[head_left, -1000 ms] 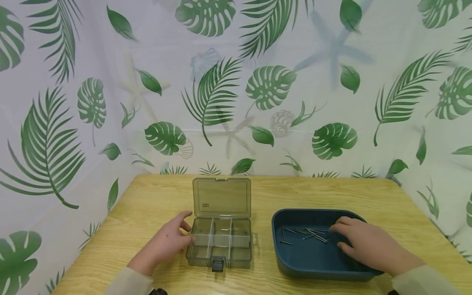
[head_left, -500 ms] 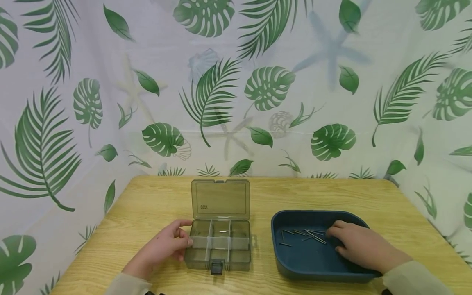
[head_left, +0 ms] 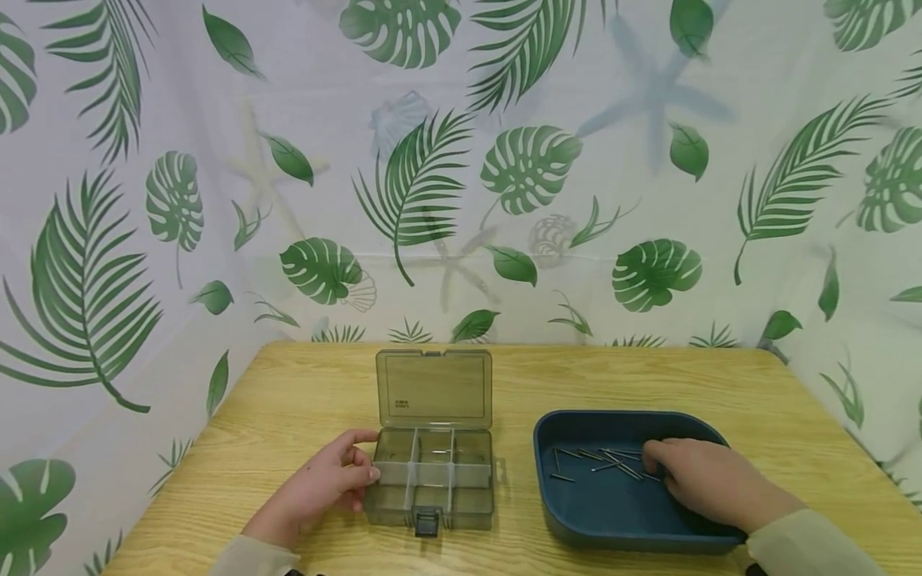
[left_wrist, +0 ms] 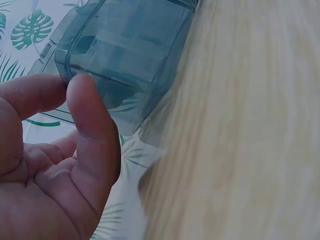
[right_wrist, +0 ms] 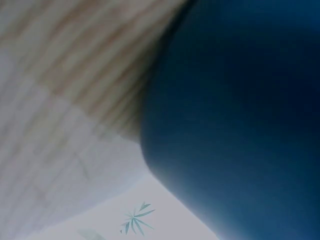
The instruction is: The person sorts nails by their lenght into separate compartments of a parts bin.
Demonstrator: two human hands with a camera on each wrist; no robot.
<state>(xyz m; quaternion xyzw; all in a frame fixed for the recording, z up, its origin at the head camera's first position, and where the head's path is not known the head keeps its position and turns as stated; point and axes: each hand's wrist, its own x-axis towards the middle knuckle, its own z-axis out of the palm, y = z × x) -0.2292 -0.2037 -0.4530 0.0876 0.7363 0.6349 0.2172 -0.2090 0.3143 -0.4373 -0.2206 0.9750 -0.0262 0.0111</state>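
A smoky clear plastic compartment box (head_left: 430,472) stands on the table with its lid (head_left: 434,388) raised at the back. My left hand (head_left: 324,480) holds its left side, thumb and index finger at the wall; the left wrist view shows the thumb (left_wrist: 92,107) against the plastic. On the right is a dark blue tray (head_left: 598,520) with several thin metal nails (head_left: 615,462) scattered inside. My right hand (head_left: 713,480) reaches into the tray with bent fingers at the right end of the nails. Its fingertips are hidden, and I cannot tell whether they pinch a nail.
The wood-grain table (head_left: 324,384) carries the box and tray side by side, with a gap between them. A white leaf-print cloth (head_left: 446,200) hangs behind and at both sides. The tray's wall (right_wrist: 200,125) fills much of the right wrist view.
My left fingers have closed in on the box's side. My right hand's fingers have drawn in lower beside the nails, some of which have shifted slightly.
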